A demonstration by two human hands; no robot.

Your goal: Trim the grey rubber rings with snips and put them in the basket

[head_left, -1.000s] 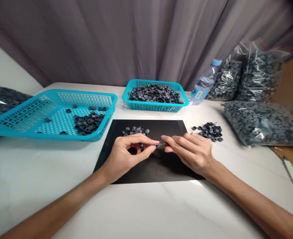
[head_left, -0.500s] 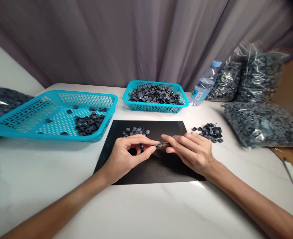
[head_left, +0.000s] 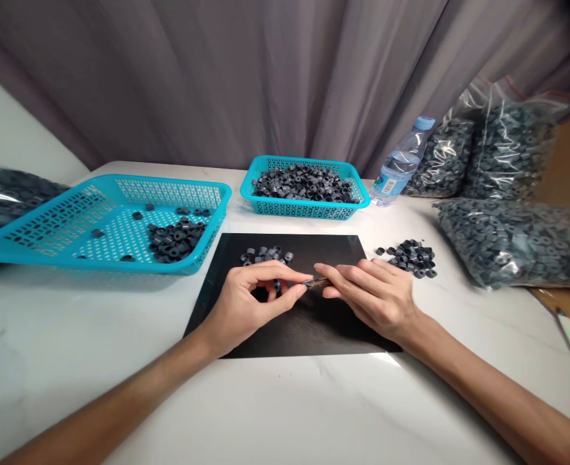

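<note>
My left hand is closed in a pinch, with a small dark piece between thumb and forefinger. Another dark ring shows by its curled fingers. My right hand is wrapped round a slim metal tool, mostly hidden by the fingers, whose tip meets the pinched piece. Both hands are above a black mat. Just beyond my left hand, a small heap of dark grey plastic rings lies on the mat. A second heap of rings lies on the table beyond my right hand.
At the left stands a large turquoise basket with some rings; a smaller turquoise basket, full of them, stands at the back. A water bottle leans beside it. Bags of rings fill the right; another bag lies far left.
The whole view has shifted very slightly. Both hands keep the same hold, with the tool's tip still at the small piece.
</note>
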